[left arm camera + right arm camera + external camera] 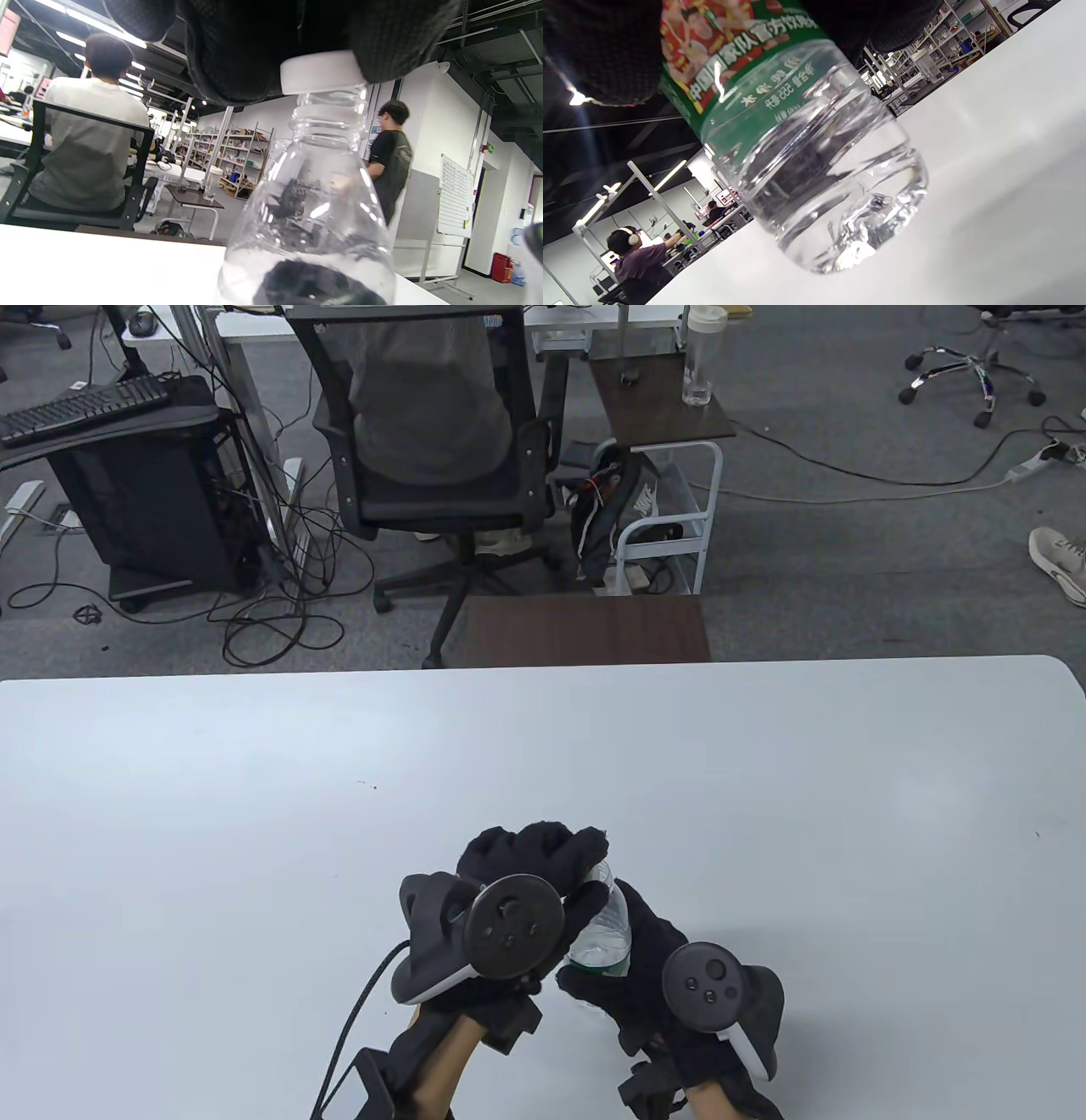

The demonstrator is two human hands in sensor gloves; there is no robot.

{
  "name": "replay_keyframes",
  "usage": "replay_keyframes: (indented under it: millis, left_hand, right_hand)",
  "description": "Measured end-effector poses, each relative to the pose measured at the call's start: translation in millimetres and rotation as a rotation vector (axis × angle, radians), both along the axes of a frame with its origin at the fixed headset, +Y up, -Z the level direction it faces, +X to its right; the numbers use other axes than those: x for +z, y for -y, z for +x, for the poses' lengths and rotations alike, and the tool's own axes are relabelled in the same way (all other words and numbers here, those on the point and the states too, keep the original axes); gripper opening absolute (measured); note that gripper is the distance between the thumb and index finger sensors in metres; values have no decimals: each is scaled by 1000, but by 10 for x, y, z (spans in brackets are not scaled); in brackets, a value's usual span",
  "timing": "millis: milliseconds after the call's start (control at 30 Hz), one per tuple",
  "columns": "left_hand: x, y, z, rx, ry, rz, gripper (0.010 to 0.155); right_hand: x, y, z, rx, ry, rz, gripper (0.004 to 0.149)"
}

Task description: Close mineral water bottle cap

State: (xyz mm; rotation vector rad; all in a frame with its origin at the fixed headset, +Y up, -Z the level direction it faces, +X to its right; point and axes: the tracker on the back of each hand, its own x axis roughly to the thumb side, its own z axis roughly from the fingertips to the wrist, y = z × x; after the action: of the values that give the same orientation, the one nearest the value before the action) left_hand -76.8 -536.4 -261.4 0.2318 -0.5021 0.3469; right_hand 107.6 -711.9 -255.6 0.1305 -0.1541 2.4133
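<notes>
Two gloved hands meet over a mineral water bottle (604,931) near the six o'clock edge of a white table (254,814). The right hand (645,976) wraps around the bottle's green-labelled middle, gripping it from the four o'clock side, while the left hand (530,861) closes over the top, its fingers (237,51) curled down around the white cap (320,72). From the left wrist camera the cap sits on the clear neck, with ribbed threads showing directly beneath it; whether it is fully screwed down cannot be told. From the right wrist camera the bottle's clear base (848,220) appears close above the tabletop, and contact with the surface cannot be confirmed from that tilted angle. In the overhead picture the bottle leans slightly, its top toward eleven o'clock. A round tracker (509,925) rides on the back of the left hand and a second tracker (717,984) on the back of the right.

Beyond the table, at twelve o'clock, a person sits in a black mesh office chair (433,441) with their back to the camera. A small brown side table (662,398) at one o'clock carries a tall clear tumbler (701,356). At ten o'clock a keyboard (81,407) rests on a black stand, with cables trailing over the grey carpet.
</notes>
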Motion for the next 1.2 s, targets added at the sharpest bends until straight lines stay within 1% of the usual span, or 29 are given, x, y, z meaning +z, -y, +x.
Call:
replay_keyframes:
  millis: [167, 233, 333, 467, 533, 600, 700, 767, 900, 933, 1000, 1100, 1167, 1200]
  left_hand:
    - [10, 45, 38, -43, -35, 51, 52]
    - [19, 42, 62, -87, -43, 61, 51]
    - [22, 30, 84, -146, -39, 69, 50]
    - [23, 35, 76, -129, -26, 62, 50]
    - [14, 54, 64, -133, 14, 63, 49]
    - [4, 81, 48, -85, 46, 35, 48]
    - [-19, 119, 32, -32, 85, -7, 47]
    - [-34, 125, 22, -14, 85, -3, 47]
    - [-53, 136, -2, -46, 24, 33, 52]
    - [-55, 141, -16, -24, 14, 22, 52]
    - [-59, 149, -51, 32, -27, 58, 55]
    - [-72, 170, -84, 72, -92, 64, 56]
    - [-79, 177, -82, 72, -104, 75, 57]
    - [-81, 174, -72, 68, -92, 63, 57]
  right_hand:
    - [16, -10, -29, 43, 9, 23, 95]
    - [14, -3, -43, 38, -1, 9, 95]
    - [33, -28, -63, 67, 3, 27, 95]
    - [35, -23, -70, 41, -14, 13, 95]
    - [33, -20, -73, 40, -12, 11, 95]
    - [28, -17, -72, 22, -22, -5, 95]
    - [28, -19, -68, 29, -15, 2, 95]
    - [26, -17, -64, 33, -15, 0, 95]
    - [28, -17, -72, 60, -7, 11, 95]
    - [28, -17, -72, 57, -10, 8, 95]
    - [36, -25, -75, 39, -16, 9, 95]
    - [55, -49, -90, 51, -11, 29, 95]
    - [58, -46, -96, 46, -8, 25, 95]
    - [54, -44, -94, 44, -11, 19, 95]
